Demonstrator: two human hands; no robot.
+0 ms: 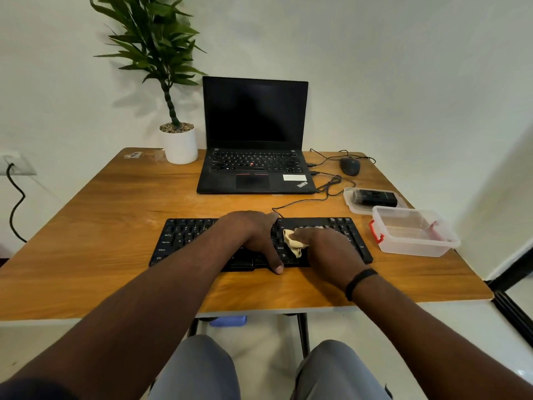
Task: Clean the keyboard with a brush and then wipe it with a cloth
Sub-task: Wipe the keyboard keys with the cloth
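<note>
Knees: two grey-trousered legs [340,370] sat nearest the camera, under the near edge of the surface [115,255].
Left hand: the left hand [253,235] lay palm down across the middle of the keyboard [184,241], fingers curled over its far edge and thumb reaching to its near edge, gripping it in place.
Right hand: the right hand [326,246] pressed down on the cloth [294,242], fingers laid fairly flat over it; how far they curled round the cloth could not be told. A black band [359,282] circled that wrist.
Cloth: pale and crumpled, it rested on the keys right of the keyboard's middle, showing between the two hands.
Keyboard: black, lying flat near the front of the surface, its cable [305,200] running back toward the laptop [253,134].
Brush: a dark brush [372,197] lay on a clear lid [353,207] to the right, apart from the keyboard.
Container: a clear box [415,235] with a red clasp stood just in front of the lid.
Laptop: open, screen dark, at the back.
Mouse: a black mouse [349,166] sat right of the laptop.
Plant: a potted plant [178,140] stood left of the laptop.
</note>
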